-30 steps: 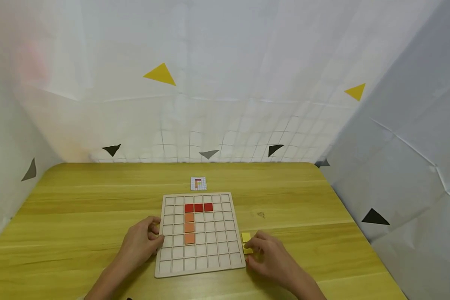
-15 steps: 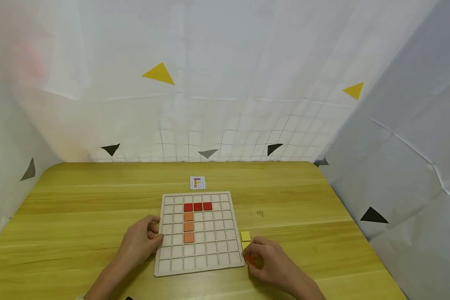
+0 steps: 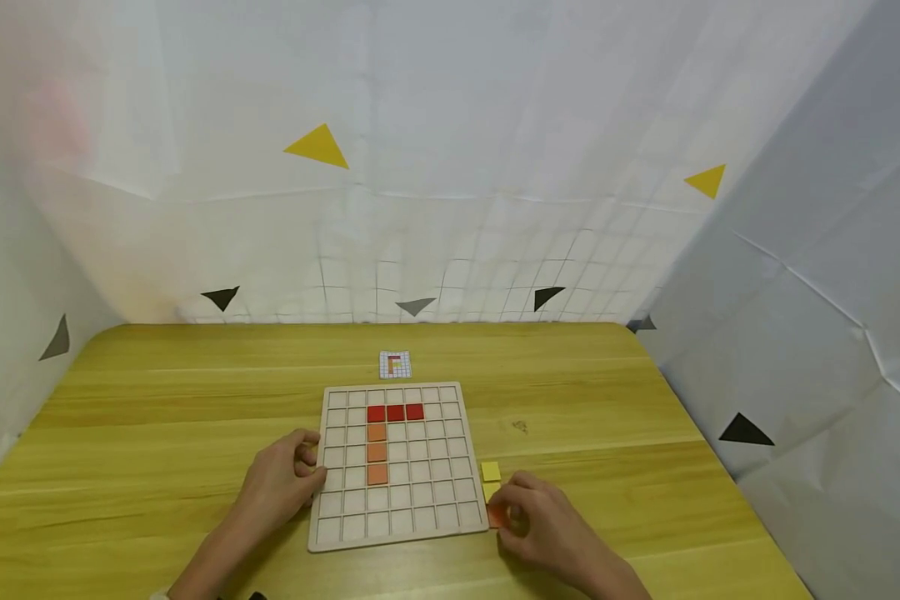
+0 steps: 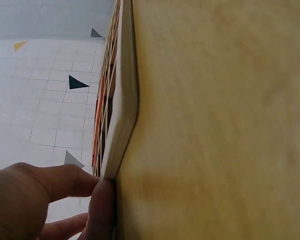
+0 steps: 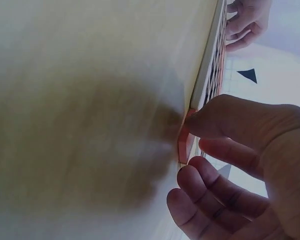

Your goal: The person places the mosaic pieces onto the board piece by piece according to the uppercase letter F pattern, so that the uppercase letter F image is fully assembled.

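A pale wooden grid board (image 3: pixel 427 495) lies flat on the table. In it, several red tiles (image 3: pixel 395 412) form a row, with several orange tiles (image 3: pixel 377 452) in a column below the row's left end. My left hand (image 3: pixel 281 479) touches the board's left edge with thumb and forefinger, the other fingers bent behind them. Just off the lower right corner, my right hand (image 3: pixel 543 521) pinches a reddish-orange square tile (image 5: pixel 185 142) between thumb and forefinger. Beyond those fingers sits a yellow tile (image 3: pixel 491 472); a second one is mostly covered by the hand.
A small printed card (image 3: pixel 395 364) with a coloured grid pattern lies behind the board. The wood-grain table (image 3: pixel 607 392) extends to both sides. White sheeting (image 3: pixel 450 167) with triangle markers rises behind it and at the sides.
My right hand has come down toward the near side, off the yellow tiles and onto the reddish-orange tile, which now shows more between the fingers. The left hand and board stay put.
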`<act>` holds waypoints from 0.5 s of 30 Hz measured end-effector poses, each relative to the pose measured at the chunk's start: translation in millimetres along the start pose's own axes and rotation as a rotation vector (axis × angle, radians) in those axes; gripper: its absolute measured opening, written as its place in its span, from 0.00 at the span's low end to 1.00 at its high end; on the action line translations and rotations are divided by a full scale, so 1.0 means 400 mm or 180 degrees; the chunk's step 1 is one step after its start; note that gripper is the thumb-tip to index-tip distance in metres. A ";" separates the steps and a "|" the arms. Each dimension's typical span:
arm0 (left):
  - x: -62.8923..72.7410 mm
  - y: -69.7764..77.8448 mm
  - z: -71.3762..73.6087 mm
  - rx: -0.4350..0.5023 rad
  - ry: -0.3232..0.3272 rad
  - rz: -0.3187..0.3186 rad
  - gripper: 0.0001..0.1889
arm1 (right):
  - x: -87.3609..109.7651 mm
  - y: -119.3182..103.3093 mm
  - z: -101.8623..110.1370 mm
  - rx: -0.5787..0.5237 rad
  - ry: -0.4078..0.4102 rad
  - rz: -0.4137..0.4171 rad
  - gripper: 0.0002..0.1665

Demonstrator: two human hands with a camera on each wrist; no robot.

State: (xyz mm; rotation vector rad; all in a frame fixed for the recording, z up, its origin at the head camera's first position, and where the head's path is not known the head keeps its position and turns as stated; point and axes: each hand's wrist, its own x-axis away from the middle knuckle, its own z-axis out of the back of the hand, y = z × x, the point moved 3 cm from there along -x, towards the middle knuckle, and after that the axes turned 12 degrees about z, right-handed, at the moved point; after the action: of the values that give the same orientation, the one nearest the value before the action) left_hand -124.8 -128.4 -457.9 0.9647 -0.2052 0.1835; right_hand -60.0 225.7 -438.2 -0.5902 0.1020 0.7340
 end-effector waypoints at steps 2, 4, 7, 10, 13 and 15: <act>0.000 0.000 0.001 0.0005 -0.0002 0.0006 0.23 | -0.001 0.000 -0.001 0.0002 -0.0032 -0.0003 0.16; 0.000 0.001 0.001 0.0011 -0.0001 0.0005 0.23 | -0.001 0.000 -0.003 -0.0005 -0.0061 -0.0012 0.16; 0.000 0.001 0.001 0.0000 0.0002 0.0003 0.23 | -0.004 0.000 -0.006 -0.0005 -0.0059 0.0021 0.17; 0.000 -0.001 0.001 0.0008 -0.0004 0.0012 0.23 | -0.007 -0.001 -0.007 -0.0006 -0.0057 0.0049 0.16; 0.000 -0.002 0.000 0.0004 -0.0010 0.0017 0.23 | -0.008 0.000 -0.008 -0.0045 -0.0047 0.0069 0.16; -0.001 -0.002 0.000 -0.0013 0.0001 0.0009 0.23 | -0.008 0.000 -0.008 -0.0068 -0.0032 0.0086 0.16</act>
State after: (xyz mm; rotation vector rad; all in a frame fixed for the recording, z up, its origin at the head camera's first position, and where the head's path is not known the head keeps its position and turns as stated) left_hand -125.1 -128.9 -458.5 0.9605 -0.2065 0.1859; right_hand -62.1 221.9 -440.0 -0.6063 0.0930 0.7649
